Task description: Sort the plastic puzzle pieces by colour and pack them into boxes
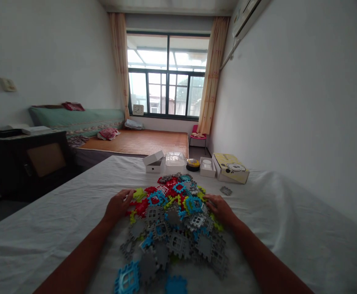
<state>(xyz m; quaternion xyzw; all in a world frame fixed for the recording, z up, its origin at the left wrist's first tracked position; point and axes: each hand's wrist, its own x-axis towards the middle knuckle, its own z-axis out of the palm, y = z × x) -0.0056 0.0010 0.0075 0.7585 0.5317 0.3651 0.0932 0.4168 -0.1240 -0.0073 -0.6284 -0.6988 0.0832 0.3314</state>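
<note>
A heap of plastic interlocking building tiles (174, 220) in grey, red, blue and lime green spreads over the white sheet in front of me. My left hand (120, 203) rests at the heap's left edge, fingers loosely stretched toward a lime green tile (139, 194) and some red ones. On the opposite edge, my right hand (219, 206) lies with its fingers extended against the blue and green tiles (194, 204). Neither hand appears to grip a tile. Closest to me are a blue window tile (127, 278) and a plain blue tile (176, 284).
Behind the heap stand a small white box with a tilted lid (154, 167), a clear-topped container (175, 162), a round black-and-yellow tin (193, 164), an open white box (207, 167) and a yellow cartoon box (230, 168). One grey tile (226, 190) lies apart, near the yellow box.
</note>
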